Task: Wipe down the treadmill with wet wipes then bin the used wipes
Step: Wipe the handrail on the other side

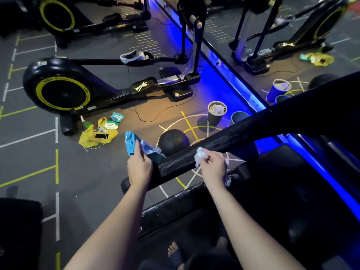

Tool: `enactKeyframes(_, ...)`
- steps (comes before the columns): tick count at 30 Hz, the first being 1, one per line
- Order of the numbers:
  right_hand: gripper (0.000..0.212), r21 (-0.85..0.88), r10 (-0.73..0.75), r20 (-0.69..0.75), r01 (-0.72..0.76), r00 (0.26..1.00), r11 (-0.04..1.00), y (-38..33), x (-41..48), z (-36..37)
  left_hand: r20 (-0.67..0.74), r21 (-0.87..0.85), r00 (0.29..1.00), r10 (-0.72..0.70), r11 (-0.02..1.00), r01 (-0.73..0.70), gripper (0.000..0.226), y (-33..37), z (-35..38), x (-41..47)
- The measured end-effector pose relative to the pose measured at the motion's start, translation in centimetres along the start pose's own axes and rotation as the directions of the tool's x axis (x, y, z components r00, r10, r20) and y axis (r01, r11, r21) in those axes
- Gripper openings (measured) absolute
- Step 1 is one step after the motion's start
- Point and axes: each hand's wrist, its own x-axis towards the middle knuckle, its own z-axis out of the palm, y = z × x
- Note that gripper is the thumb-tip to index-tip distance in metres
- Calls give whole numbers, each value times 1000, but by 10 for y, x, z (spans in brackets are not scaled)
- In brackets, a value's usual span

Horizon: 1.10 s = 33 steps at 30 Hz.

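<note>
Blue and crinkly, the wipes packet is pinched in the left hand, fingers curled round its lower end, just off the rail's tip. Further right, the right hand has its fingertips bunched on a crumpled white wipe, pressed against the black treadmill handrail. That wipe looks damp, limp and feather-light, so a loose wad grip should do. The wet-streaked rail is probably slick. A bin stands on the floor beyond.
</note>
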Motion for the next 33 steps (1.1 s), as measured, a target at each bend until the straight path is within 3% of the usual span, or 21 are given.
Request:
enactKeyframes(3, 32, -24, -129, 111, 132, 985, 991, -4, -20, 20, 5, 90, 998, -63, 994, 62, 68, 5, 3, 2)
enactKeyframes(6, 26, -105, -235, 273, 271, 933, 957, -2, -39, 23, 6, 178, 996, -91, 980, 89, 58, 7, 5, 9)
enactKeyframes(8, 24, -83, -243, 302, 280, 922, 957, -3, -39, 11, 14, 227, 996, -88, 970, 83, 56, 9, 7, 10)
enactKeyframes(11, 25, -51, -118, 69, 122, 991, 991, -7, -10, -18, 13, 294, 998, -64, 954, 57, 59, 10, 10, 9)
enactKeyframes(14, 16, -10, -5, -116, 4, 993, 1000, -5, 33, -47, 2, 317, 998, -59, 947, 55, 58, 9, 12, 10)
enactKeyframes(17, 27, -66, 6, -78, -11, 997, 998, -3, 46, -52, -10, 328, 997, -72, 942, 71, 54, 9, 13, 11)
enactKeyframes(19, 29, -16, -5, -21, 4, 1000, 1000, -4, 35, -44, -20, 331, 997, -75, 941, 77, 51, 10, 13, 10)
enactKeyframes(24, 32, -22, -102, 213, 109, 972, 994, -2, 21, -43, -22, 360, 997, -78, 929, 81, 48, 12, 14, 9)
enactKeyframes(29, 38, -26, -108, -74, 106, 991, 994, 1, 66, -73, -11, 386, 994, -110, 916, 105, 46, 15, 13, 8)
enactKeyframes(33, 38, -96, -202, -42, 198, 978, 976, -3, 58, -63, -7, 369, 995, -98, 925, 93, 44, 15, 11, 6)
